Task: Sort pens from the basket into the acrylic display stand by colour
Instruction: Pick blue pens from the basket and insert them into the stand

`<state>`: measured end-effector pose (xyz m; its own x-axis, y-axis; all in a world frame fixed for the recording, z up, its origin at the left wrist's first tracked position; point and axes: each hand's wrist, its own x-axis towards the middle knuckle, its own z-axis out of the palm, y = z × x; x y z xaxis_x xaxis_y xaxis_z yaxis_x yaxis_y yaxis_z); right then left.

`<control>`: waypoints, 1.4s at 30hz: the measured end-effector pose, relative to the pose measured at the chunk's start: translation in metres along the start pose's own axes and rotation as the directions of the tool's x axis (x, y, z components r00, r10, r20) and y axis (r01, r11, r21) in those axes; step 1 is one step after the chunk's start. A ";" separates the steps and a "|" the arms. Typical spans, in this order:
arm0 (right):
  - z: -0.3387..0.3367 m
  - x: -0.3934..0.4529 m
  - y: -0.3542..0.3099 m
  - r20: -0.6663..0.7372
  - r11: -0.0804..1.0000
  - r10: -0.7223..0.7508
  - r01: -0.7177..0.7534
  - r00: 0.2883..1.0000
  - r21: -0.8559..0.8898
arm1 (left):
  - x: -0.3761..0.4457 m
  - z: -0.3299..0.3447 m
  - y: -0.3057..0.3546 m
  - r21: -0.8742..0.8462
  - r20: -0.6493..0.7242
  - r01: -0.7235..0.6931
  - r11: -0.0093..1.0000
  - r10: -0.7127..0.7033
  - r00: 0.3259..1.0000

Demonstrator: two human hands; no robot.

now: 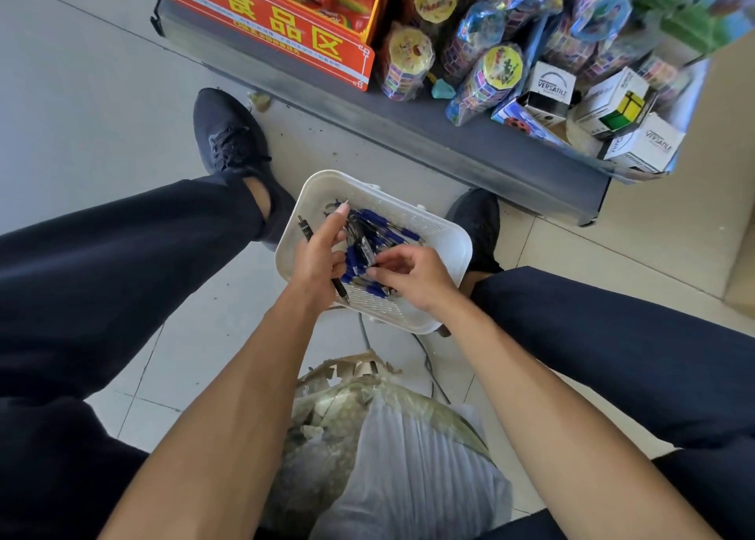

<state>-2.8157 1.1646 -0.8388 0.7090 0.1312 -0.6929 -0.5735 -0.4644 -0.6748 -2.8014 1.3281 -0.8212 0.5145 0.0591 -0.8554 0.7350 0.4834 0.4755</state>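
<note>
Head view: a white perforated basket (449, 249) sits on the tiled floor between the person's feet, and every position below is given relative to it.

Left hand (316, 260) — over the basket's left rim. Its curled lower fingers grip a black pen (305, 229); the index finger is extended over the pile. This pen's long axis runs along the left rim, clicker end toward the far edge, writing tip toward the near edge, where it emerges below the palm.

Right hand (412, 272) — over the basket's near-centre. Its fingertips (374, 273) are drawn together in a pinch at the pile of blue pens (369, 229); whether a pen is actually secured cannot be told.

Blue pens lie jumbled inside the basket, most with long axes running from the near-left corner toward the far-right rim. The pile lies directly left of and beyond the right fingertips, so the right hand is the nearer one for the next pick.

The acrylic display stand is not in view. Judgement: sorting is at the pick-up stage.
</note>
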 end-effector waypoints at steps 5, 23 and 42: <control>0.006 -0.012 -0.014 0.137 0.994 -0.048 0.034 0.989 0.101 | -0.004 -0.002 0.001 0.084 0.154 -0.053 0.995 0.039 0.987; 0.001 0.021 0.023 -0.182 0.952 0.075 -0.125 0.980 -0.279 | 0.019 -0.009 -0.009 0.013 -0.058 -0.007 1.000 0.008 0.998; 0.043 0.057 0.046 -0.095 0.799 0.216 -0.232 0.972 -0.555 | 0.024 -0.016 -0.003 -0.093 0.097 0.105 0.990 -0.096 0.991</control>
<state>-2.8189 1.1890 -0.9204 0.6045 -0.0560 -0.7946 -0.3947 -0.8875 -0.2377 -2.7986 1.3414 -0.8464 0.4818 -0.0730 -0.8732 0.7409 0.5660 0.3615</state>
